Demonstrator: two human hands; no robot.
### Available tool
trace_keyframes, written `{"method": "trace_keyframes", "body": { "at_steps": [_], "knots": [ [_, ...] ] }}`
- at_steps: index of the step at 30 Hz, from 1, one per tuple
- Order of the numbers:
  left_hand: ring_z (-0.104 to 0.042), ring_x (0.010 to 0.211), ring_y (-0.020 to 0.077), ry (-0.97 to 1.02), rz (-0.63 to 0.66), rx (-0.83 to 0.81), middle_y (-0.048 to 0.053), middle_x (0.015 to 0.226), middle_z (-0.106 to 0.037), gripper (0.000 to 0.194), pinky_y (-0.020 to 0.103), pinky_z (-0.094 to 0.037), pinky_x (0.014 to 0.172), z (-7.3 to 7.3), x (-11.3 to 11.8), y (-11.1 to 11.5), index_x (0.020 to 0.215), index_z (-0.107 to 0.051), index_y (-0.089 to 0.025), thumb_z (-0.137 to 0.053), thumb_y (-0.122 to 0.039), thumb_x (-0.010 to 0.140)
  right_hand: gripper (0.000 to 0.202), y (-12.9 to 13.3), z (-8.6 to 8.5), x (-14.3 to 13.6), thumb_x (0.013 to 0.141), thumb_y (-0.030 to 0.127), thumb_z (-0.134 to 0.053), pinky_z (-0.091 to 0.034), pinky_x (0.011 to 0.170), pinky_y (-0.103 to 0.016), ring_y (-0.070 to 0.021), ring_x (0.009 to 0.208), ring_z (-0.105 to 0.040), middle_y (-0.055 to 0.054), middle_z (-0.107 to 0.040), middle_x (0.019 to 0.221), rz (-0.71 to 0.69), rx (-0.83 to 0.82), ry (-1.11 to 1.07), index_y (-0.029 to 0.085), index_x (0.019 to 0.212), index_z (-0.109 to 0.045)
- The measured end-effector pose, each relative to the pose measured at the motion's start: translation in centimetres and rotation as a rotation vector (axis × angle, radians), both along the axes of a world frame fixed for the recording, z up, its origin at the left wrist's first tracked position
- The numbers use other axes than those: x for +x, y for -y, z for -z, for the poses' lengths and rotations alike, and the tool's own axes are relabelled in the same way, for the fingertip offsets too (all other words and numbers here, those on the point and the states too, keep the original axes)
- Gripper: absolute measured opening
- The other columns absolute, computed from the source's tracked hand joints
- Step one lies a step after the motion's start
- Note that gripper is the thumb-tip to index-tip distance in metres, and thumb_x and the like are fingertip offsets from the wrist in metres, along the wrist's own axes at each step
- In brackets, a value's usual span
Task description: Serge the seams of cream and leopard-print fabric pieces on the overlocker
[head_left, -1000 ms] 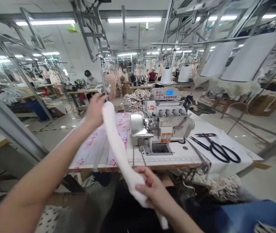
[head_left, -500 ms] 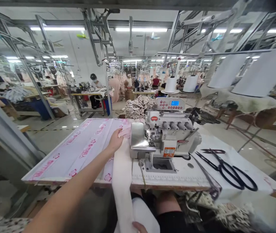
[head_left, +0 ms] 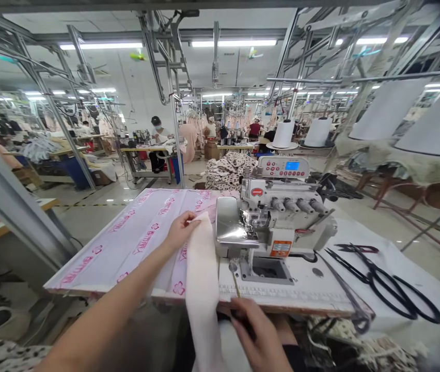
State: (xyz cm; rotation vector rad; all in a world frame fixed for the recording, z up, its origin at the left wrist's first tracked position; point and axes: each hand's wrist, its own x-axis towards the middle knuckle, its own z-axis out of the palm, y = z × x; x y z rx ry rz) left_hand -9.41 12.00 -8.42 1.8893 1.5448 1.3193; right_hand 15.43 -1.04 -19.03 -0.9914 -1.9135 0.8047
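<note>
My left hand [head_left: 183, 227] is closed in a pinch on the upper end of a long white fabric strip [head_left: 202, 268], just left of the overlock sewing machine [head_left: 278, 217]. From there the strip hangs over the table's front edge toward my lap. My right hand [head_left: 258, 333] is just below that edge, right of the strip, with thumb and index finger apart. A dark patch shows between these fingers; I see nothing held there. A thin brownish cord [head_left: 237, 284] hangs near its index fingertip. Pale pink fabric [head_left: 220, 200] lies behind the strip, beside the machine's shiny cover.
Large black scissors [head_left: 382, 287] and smaller dark snips [head_left: 357, 248] lie on the right of the table. White thread cones [head_left: 284, 135] stand behind the machine. A spotted fabric pile [head_left: 230, 170] is beyond the table. A person [head_left: 160, 134] sits at another station.
My right hand has risen from the lower strip to the table's front edge. My left hand has drawn the strip's upper end slightly back from the pink fabric. The view has shifted slightly.
</note>
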Motion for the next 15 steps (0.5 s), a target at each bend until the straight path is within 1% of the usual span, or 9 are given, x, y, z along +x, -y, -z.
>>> {"method": "trace_keyframes", "body": {
  "at_steps": [1, 3, 4, 6, 8, 9, 11, 13, 15],
  "knots": [
    [-0.051, 0.065, 0.011, 0.027, -0.003, 0.044, 0.0, 0.077, -0.055, 0.023, 0.022, -0.043, 0.06, -0.7, 0.2, 0.8, 0.084, -0.05, -0.016, -0.048, -0.039, 0.079, 0.036, -1.2, -1.6, -0.5, 0.081, 0.025, -0.05, -0.042, 0.092, -0.036, -0.0231, 0.11, -0.051, -0.01, -0.055, 0.118, 0.052, 0.001, -0.053, 0.021, 0.117, -0.052],
    [-0.051, 0.069, 0.0117, 0.06, -0.043, 0.146, 0.001, 0.08, -0.054, 0.023, 0.023, -0.044, 0.065, -2.0, 0.9, 2.0, 0.085, -0.049, -0.017, -0.047, -0.039, 0.08, 0.046, -3.3, -4.2, -2.0, 0.077, 0.028, -0.056, -0.041, 0.093, -0.039, -0.0245, 0.113, -0.047, -0.011, -0.051, 0.123, 0.059, -0.054, -0.146, 0.019, 0.121, -0.047],
    [-0.051, 0.073, 0.0124, 0.067, -0.076, 0.202, 0.001, 0.082, -0.053, 0.022, 0.025, -0.044, 0.069, -2.6, 1.4, 2.2, 0.085, -0.049, -0.017, -0.048, -0.038, 0.08, 0.05, -4.0, -5.2, -3.0, 0.074, 0.028, -0.059, -0.043, 0.09, -0.038, -0.0245, 0.109, -0.05, -0.011, -0.054, 0.12, 0.018, -0.113, -0.195, 0.019, 0.121, -0.047],
    [-0.05, 0.084, 0.0147, 0.074, -0.142, 0.308, 0.002, 0.086, -0.05, 0.018, 0.028, -0.041, 0.08, -3.5, 2.8, 2.1, 0.083, -0.05, -0.017, -0.049, -0.035, 0.079, 0.044, -4.5, -6.0, -4.8, 0.071, 0.026, -0.062, -0.046, 0.085, -0.037, -0.0234, 0.098, -0.056, -0.008, -0.061, 0.108, -0.094, -0.245, -0.274, 0.018, 0.113, -0.053],
    [-0.047, 0.095, 0.0181, -0.015, -0.147, 0.358, 0.005, 0.094, -0.05, 0.016, 0.034, -0.038, 0.089, -3.7, 4.5, 1.5, 0.086, -0.054, -0.017, -0.05, -0.032, 0.079, 0.033, -4.0, -5.7, -5.9, 0.071, 0.028, -0.062, -0.047, 0.08, -0.036, -0.0228, 0.089, -0.06, -0.006, -0.066, 0.096, -0.151, -0.363, -0.348, 0.017, 0.102, -0.059],
    [-0.047, 0.098, 0.0195, -0.102, -0.106, 0.353, 0.006, 0.097, -0.051, 0.017, 0.036, -0.037, 0.091, -3.5, 5.4, 1.2, 0.088, -0.056, -0.017, -0.05, -0.03, 0.079, 0.031, -3.4, -5.2, -6.1, 0.071, 0.03, -0.063, -0.047, 0.08, -0.036, -0.0234, 0.087, -0.06, -0.007, -0.067, 0.094, -0.145, -0.409, -0.39, 0.016, 0.098, -0.061],
    [-0.049, 0.099, 0.0204, -0.297, 0.034, 0.306, 0.007, 0.1, -0.055, 0.019, 0.038, -0.038, 0.091, -2.8, 6.9, 1.1, 0.093, -0.059, -0.018, -0.048, -0.027, 0.081, 0.036, -1.9, -3.7, -5.8, 0.069, 0.038, -0.064, -0.047, 0.078, -0.036, -0.0249, 0.086, -0.06, -0.008, -0.067, 0.093, -0.103, -0.479, -0.471, 0.015, 0.097, -0.062],
    [-0.051, 0.101, 0.02, -0.418, 0.156, 0.255, 0.007, 0.104, -0.059, 0.023, 0.039, -0.039, 0.092, -1.9, 7.9, 1.8, 0.099, -0.059, -0.019, -0.043, -0.026, 0.084, 0.043, -0.3, -1.8, -4.8, 0.069, 0.047, -0.063, -0.047, 0.077, -0.036, -0.026, 0.085, -0.06, -0.009, -0.067, 0.092, -0.087, -0.532, -0.514, 0.014, 0.096, -0.062],
    [-0.049, 0.109, 0.0195, -0.469, 0.203, 0.21, 0.006, 0.115, -0.056, 0.03, 0.039, -0.037, 0.097, -1.1, 8.3, 3.0, 0.111, -0.054, -0.019, -0.038, -0.027, 0.088, 0.049, 1.0, 0.1, -3.8, 0.071, 0.056, -0.057, -0.047, 0.073, -0.037, -0.0263, 0.081, -0.06, -0.01, -0.067, 0.088, -0.092, -0.577, -0.481, 0.013, 0.093, -0.064]
  ]
}}
